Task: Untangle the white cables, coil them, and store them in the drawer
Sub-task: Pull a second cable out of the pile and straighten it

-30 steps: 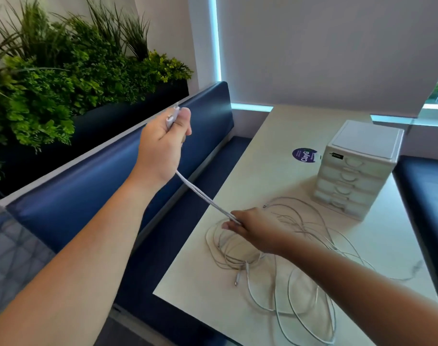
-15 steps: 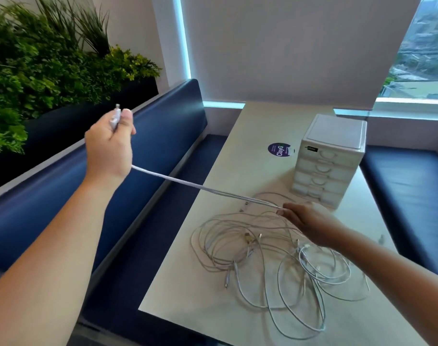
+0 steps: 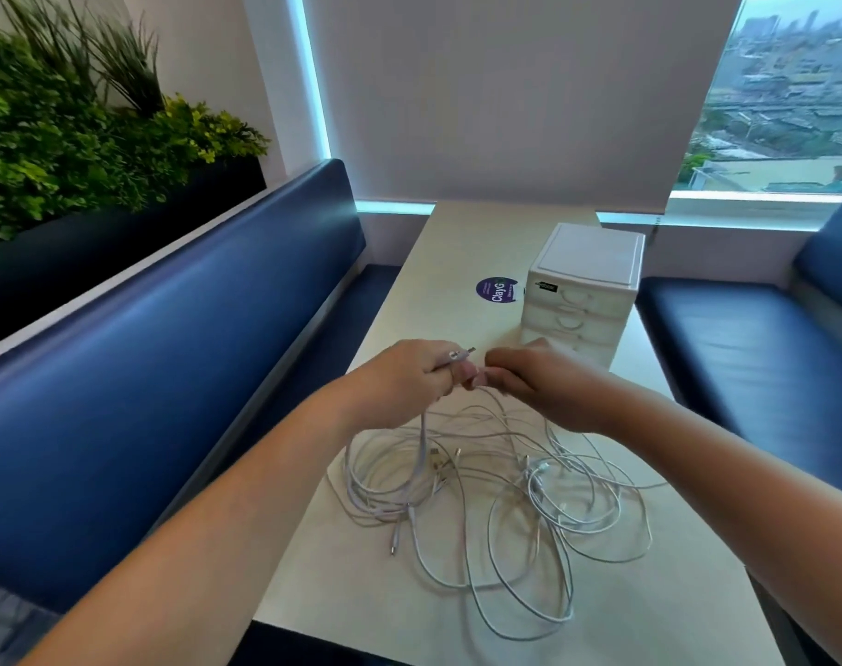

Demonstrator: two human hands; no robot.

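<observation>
A tangle of white cables (image 3: 495, 502) lies spread on the cream table (image 3: 438, 262). My left hand (image 3: 409, 377) grips one white cable near its plug end (image 3: 459, 354); the plug sticks out to the right past my thumb and the cable hangs down into the tangle. My right hand (image 3: 539, 382) is close beside it, fingers curled and pinching the same cable just under the left hand. A small white drawer unit (image 3: 584, 290) with its drawers closed stands behind the hands.
A round purple sticker (image 3: 498, 290) is on the table left of the drawer unit. Blue benches (image 3: 178, 377) flank the table on both sides. A planter with green plants (image 3: 73, 137) runs behind the left bench. A window is at the far right.
My left hand has come in from far out on the left, over the bench, to the middle above the tangle. The hands now meet, and the stretched cable hangs slack.
</observation>
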